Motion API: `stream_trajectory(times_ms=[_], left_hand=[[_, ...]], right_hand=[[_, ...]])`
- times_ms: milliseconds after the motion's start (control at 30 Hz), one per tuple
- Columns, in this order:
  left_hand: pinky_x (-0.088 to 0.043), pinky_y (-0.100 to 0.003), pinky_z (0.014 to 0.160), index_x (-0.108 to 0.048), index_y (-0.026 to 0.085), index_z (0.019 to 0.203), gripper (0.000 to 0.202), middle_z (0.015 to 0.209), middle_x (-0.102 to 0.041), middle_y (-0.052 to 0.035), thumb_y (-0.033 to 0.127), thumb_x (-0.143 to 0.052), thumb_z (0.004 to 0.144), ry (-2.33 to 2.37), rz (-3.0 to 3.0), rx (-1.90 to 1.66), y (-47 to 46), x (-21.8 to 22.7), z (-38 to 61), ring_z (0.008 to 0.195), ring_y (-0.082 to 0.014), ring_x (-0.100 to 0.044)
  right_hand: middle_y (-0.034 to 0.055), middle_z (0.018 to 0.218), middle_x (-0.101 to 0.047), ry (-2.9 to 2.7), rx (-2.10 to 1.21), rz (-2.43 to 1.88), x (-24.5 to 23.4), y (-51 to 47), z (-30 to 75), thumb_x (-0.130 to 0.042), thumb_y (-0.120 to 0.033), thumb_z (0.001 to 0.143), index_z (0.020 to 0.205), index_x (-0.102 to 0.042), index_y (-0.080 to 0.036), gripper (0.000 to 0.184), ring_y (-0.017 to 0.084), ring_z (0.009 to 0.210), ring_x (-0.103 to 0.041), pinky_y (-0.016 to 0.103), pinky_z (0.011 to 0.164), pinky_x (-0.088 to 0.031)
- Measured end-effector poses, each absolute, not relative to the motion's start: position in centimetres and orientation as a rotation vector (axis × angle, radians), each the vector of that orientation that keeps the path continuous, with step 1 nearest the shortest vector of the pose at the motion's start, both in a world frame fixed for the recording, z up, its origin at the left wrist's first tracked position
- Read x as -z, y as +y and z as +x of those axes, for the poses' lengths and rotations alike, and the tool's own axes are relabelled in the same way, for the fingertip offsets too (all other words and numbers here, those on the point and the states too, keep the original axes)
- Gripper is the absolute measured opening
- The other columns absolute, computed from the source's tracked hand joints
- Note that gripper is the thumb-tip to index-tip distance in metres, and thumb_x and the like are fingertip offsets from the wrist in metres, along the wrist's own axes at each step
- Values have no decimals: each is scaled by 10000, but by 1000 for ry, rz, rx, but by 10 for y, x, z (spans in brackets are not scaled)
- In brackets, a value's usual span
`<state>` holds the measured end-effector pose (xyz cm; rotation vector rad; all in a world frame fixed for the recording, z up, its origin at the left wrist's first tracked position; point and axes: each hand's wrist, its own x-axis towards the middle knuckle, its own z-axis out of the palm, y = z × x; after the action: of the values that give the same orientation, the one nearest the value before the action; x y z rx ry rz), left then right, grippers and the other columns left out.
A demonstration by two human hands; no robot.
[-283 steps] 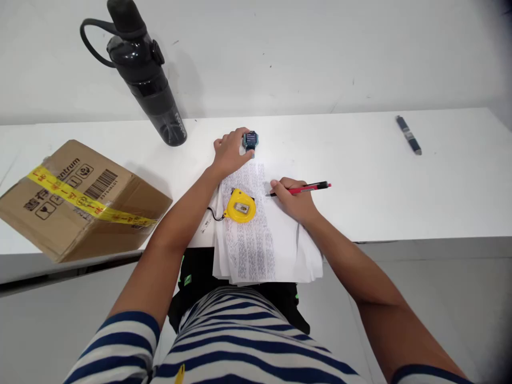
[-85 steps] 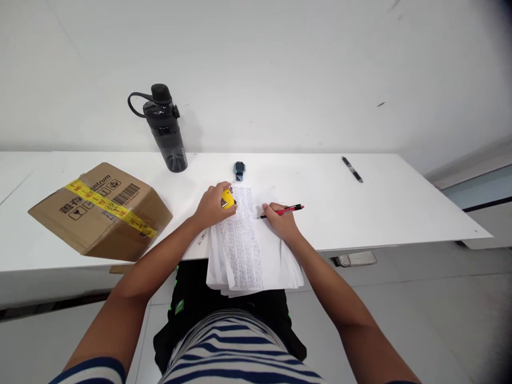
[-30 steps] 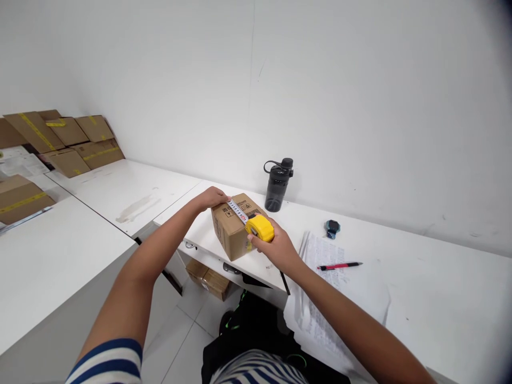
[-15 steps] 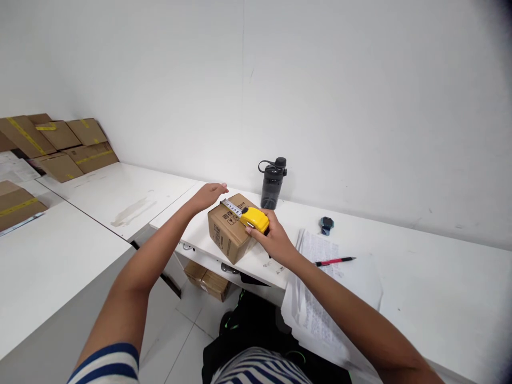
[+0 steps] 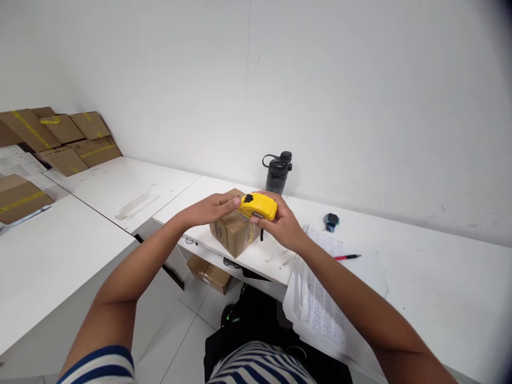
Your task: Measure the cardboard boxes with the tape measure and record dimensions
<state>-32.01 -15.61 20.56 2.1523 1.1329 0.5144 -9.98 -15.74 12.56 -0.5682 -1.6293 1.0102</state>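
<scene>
A yellow tape measure is gripped in my right hand, raised just above a small brown cardboard box. My left hand reaches across the box top, its thumb and fingers closed at the front end of the tape measure, where the blade comes out. The blade is mostly hidden by those fingers. A black strap dangles under the case. The box sits at the front edge of the white desk, its top largely covered by my hands.
Behind the box stands a dark water bottle. To the right lie a watch, handwritten papers and a red-black pen. Several taped boxes are piled at far left. Another box sits below the desk.
My left hand has come right and down to the tape measure's front end. The tape measure has lifted off the box top and turned, and its extended blade no longer shows across the box.
</scene>
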Motion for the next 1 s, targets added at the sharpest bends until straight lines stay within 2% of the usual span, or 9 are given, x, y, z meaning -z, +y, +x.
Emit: stream_trajectory(times_ms=[67,167,233,367,500,633,733,833,1000], left_hand=[[-473,-305,801,-648,189,930,484,944,-680,-57,643,-487,886,1106,1976,-646,-164,-210,-318,883,-184,-617],[-465,-301,707,-569,186,698,456,699,-585,-28,629,-624,787,1136,1737,-769,-173,-209,-320,691,-149,-558],[-445,-299,643,-487,198,609,449,605,-482,1,589,-642,766,1173,1591,-836,-179,-202,-327,586,-124,-471],[-388,-290,552,-375,224,573,409,529,-317,47,516,-584,768,1274,1283,-1043,-197,-169,-350,491,-109,-322],[-348,-279,548,-428,215,541,375,513,-400,24,480,-529,786,1620,1315,-1132,-205,-132,-369,518,-127,-364],[-333,-269,563,-474,212,605,327,581,-455,26,481,-535,781,1911,1428,-1145,-197,-114,-364,582,-142,-417],[-369,-264,583,-461,220,692,335,636,-467,34,532,-569,746,1864,1277,-1269,-186,-104,-345,620,-145,-453],[-403,-272,595,-458,217,723,414,663,-499,15,623,-534,754,1701,1083,-1282,-175,-93,-323,646,-156,-497],[-332,-261,533,-442,219,695,447,582,-428,41,643,-576,737,1655,1051,-1319,-166,-89,-306,538,-123,-396]], right_hand=[[49,1258,-575,-1682,-1045,-528,-145,-155,-96,-818,-413,713,1187,-572,-283,549,244,1147,-571,396,955,-506],[39,1127,-639,-1782,-1201,-497,-170,-141,-90,-851,-389,655,1145,-621,-269,554,258,1055,-616,421,882,-536],[33,1052,-668,-1828,-1307,-492,-176,-120,-80,-865,-366,622,1106,-653,-251,540,256,987,-634,419,829,-542],[32,942,-690,-1693,-1463,-626,-162,-61,-45,-846,-382,621,1071,-685,-238,499,200,781,-621,347,649,-518],[60,975,-713,-1559,-1571,-705,-137,-18,-21,-876,-330,564,1045,-703,-220,523,211,807,-633,327,619,-484],[43,870,-694,-1504,-1543,-747,-125,2,-43,-850,-467,602,944,-670,-211,463,192,739,-616,289,547,-414],[2,790,-648,-1465,-1477,-748,-119,14,-77,-796,-558,638,899,-616,-232,454,170,695,-586,272,538,-389],[-11,790,-624,-1456,-1463,-726,-111,21,-103,-752,-554,627,890,-576,-245,443,179,723,-589,280,576,-417],[-23,829,-589,-1466,-1431,-688,-101,18,-110,-621,-516,642,942,-505,-268,407,186,780,-576,298,644,-441]])
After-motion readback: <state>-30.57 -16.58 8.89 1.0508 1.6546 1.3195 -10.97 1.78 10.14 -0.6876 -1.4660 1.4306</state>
